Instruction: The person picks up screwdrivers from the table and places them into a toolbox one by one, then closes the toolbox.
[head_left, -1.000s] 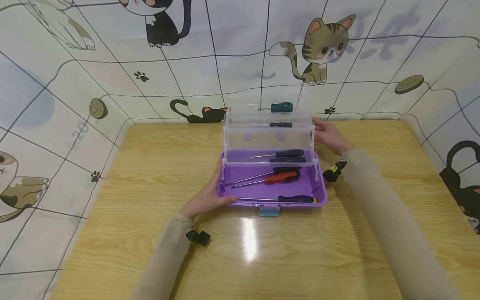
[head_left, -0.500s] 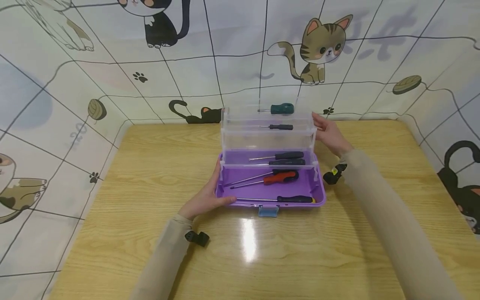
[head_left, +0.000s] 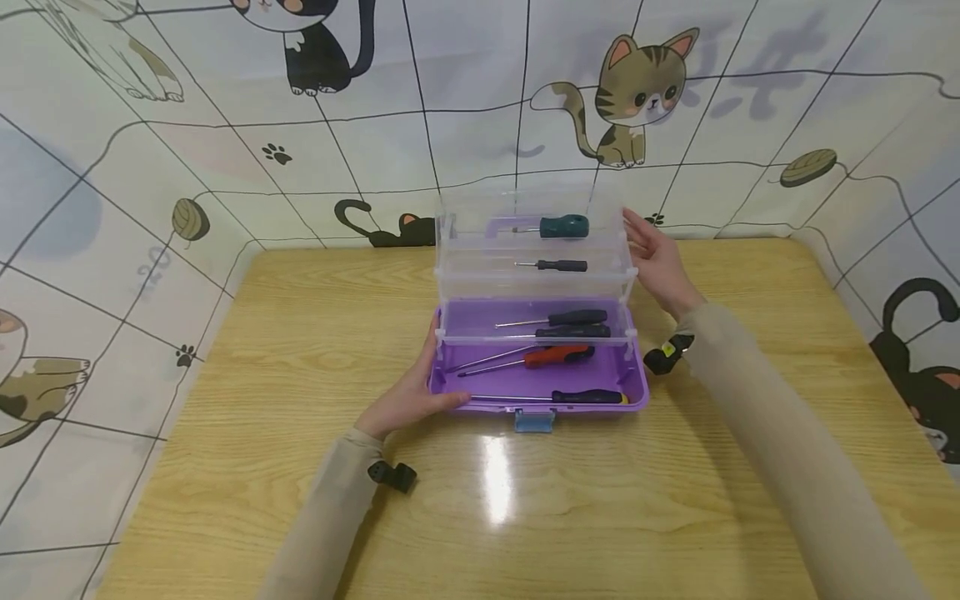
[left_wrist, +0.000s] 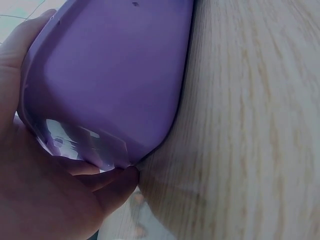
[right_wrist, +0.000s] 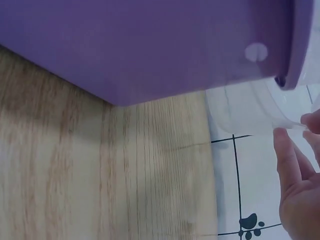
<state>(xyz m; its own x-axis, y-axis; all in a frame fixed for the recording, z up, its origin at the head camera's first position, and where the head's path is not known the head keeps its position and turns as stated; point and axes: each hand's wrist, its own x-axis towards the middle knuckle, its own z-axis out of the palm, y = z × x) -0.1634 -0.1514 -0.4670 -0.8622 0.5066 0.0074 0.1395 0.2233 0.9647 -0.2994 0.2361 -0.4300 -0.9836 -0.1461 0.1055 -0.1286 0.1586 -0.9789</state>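
Observation:
A purple toolbox (head_left: 640, 392) stands on the table, its clear lid (head_left: 472, 204) raised at the back. My left hand (head_left: 408, 402) grips the box's left end, thumb over the front rim, other fingers along the side wall. At the back right, my right hand (head_left: 660, 262) pinches the lid's edge between thumb and fingers. Clear trays (head_left: 457, 287) hold a green-handled screwdriver (head_left: 564, 226), a small black screwdriver (head_left: 562, 266) and two more black-handled ones. In the purple base lie a red-and-black screwdriver (head_left: 555, 357), a partly hidden one, and a long black-and-yellow screwdriver (head_left: 588, 397).
A blue latch (head_left: 534, 421) hangs down at the box's front. The wooden table (head_left: 315, 333) ends at a cat-patterned backdrop (head_left: 480, 142) close behind the box. A small camera sits on each wrist.
My right hand has moved slightly up, with the lid rising higher behind the trays. The trays and their screwdrivers have shifted a little forward and down. My left hand stays on the box.

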